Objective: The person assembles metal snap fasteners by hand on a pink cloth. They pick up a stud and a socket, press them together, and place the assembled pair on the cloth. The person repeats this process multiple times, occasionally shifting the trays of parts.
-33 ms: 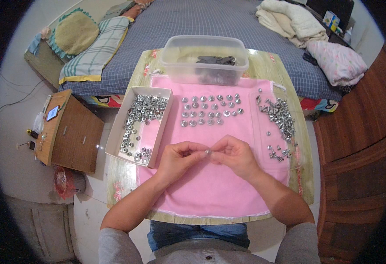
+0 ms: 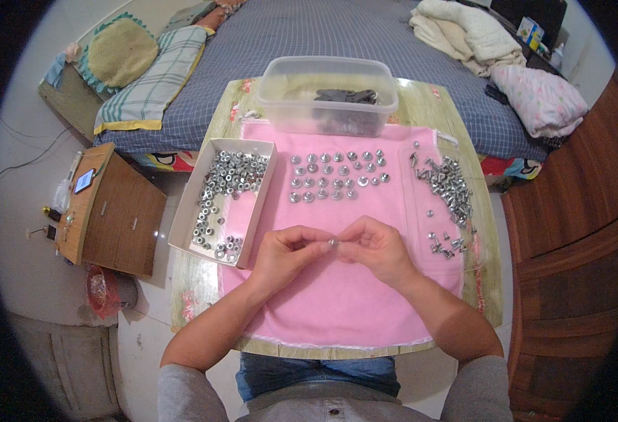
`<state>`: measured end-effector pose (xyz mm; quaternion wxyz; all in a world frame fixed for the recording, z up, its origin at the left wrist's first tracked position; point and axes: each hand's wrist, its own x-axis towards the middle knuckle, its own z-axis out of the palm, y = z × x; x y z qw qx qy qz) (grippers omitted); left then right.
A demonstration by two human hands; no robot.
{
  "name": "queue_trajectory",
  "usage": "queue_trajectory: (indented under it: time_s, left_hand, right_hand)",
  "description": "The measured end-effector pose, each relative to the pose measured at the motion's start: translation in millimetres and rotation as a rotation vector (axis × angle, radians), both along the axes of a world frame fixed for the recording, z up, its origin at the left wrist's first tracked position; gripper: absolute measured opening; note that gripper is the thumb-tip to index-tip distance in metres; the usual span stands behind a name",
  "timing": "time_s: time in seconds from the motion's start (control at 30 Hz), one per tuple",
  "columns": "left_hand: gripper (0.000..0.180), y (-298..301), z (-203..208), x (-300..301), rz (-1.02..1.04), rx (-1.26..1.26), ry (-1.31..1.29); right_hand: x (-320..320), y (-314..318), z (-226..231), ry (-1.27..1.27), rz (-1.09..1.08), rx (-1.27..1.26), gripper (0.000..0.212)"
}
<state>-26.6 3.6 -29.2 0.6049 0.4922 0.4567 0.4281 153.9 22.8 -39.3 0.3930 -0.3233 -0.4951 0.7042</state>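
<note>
My left hand [image 2: 291, 254] and my right hand [image 2: 378, 252] meet above the pink cloth, fingertips pinched together. Between them is a small silver metal fastener [image 2: 333, 242]; the fingers cover most of it, so I cannot tell whether it is one part or two. Just beyond, several round silver fasteners [image 2: 337, 184] stand in rows on the cloth. To the left of my left hand is a white box [image 2: 258, 224] of loose silver flanged nuts [image 2: 235, 172]. On my right, a clear shallow tray [image 2: 414, 218] holds a heap of silver screws [image 2: 451, 190] and a few scattered ones.
The pink cloth [image 2: 323, 309] covers most of a small table [image 2: 488, 281]. At its far edge stands a clear plastic tub [image 2: 281, 116] with dark pieces inside. Behind is a bed [image 2: 309, 35]; a wooden cabinet [image 2: 126, 218] stands at the left.
</note>
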Motion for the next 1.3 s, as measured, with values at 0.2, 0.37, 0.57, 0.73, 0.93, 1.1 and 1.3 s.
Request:
queue_trajectory:
  time_s: [0.2, 0.37, 0.57, 0.73, 0.93, 1.1, 1.3]
  left_hand:
    - [0.013, 0.0, 0.4, 1.5, 0.028, 0.129, 0.084]
    - [0.013, -1.4, 2.3, 3.6, 0.045, 0.182, 0.082]
    - [0.014, -1.1, 2.4, 2.8, 0.042, 0.232, 0.102]
    - [0.013, -0.3, 3.7, 1.4, 0.030, 0.417, 0.259]
    - [0.013, -1.2, 1.2, 2.6, 0.047, 0.227, 0.192]
    - [0.015, -1.5, 0.3, 2.5, 0.045, 0.289, 0.194]
    - [0.022, 0.6, 8.8, -1.4, 0.006, 0.884, 0.598]
  right_hand:
    - [2.6, 2.4, 8.4, -0.119, 0.008, -0.132, 0.014]
    - [2.4, 0.9, 8.5, -0.041, 0.007, -0.194, 0.016]
    - [0.7, -1.8, 7.7, -0.092, -0.008, -0.148, 0.018]
    - [0.8, -0.9, 9.9, -0.110, 0.021, -0.172, 0.017]
    - [1.1, -1.1, 9.8, -0.128, 0.020, -0.158, 0.016]
    - [-0.2, -2.3, 9.7, -0.176, -0.007, -0.076, 0.017]
    - [5.8, 2.6, 10.2, -0.045, 0.108, -0.327, 0.020]
